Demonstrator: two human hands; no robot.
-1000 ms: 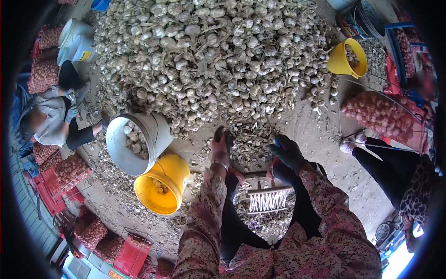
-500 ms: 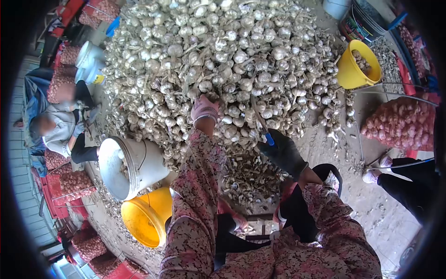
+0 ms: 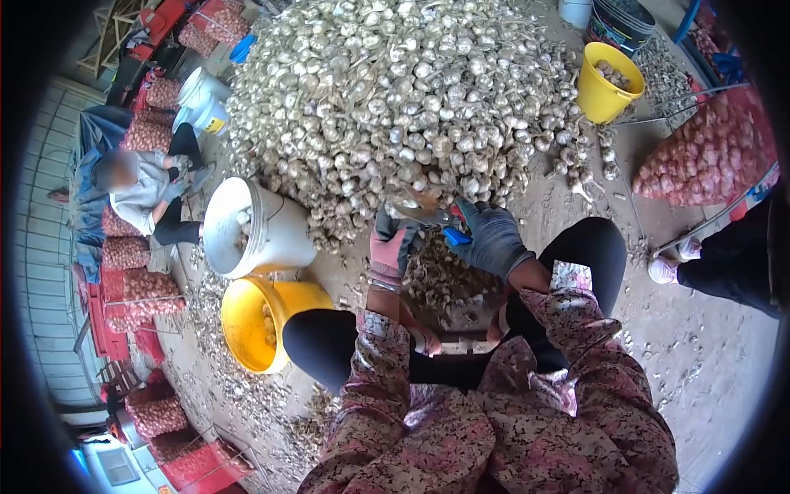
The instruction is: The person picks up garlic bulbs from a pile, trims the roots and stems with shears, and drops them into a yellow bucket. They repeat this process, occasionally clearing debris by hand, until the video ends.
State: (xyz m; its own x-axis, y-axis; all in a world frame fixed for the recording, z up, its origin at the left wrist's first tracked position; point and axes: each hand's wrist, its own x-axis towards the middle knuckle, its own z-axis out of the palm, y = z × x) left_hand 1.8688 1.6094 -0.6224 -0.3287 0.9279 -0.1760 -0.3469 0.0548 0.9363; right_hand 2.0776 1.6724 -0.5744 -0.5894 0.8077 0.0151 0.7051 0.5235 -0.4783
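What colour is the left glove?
The left glove is pink with dark grey, best seen in the head view.

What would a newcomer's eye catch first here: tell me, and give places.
The big heap of garlic would probably win, filling the top middle of the view. Next come the bright yellow buckets, one left of the wearer's knees and another at the heap's right edge. At the heap's near edge are the gloved left hand and right hand, the latter gripping a blue-handled tool.
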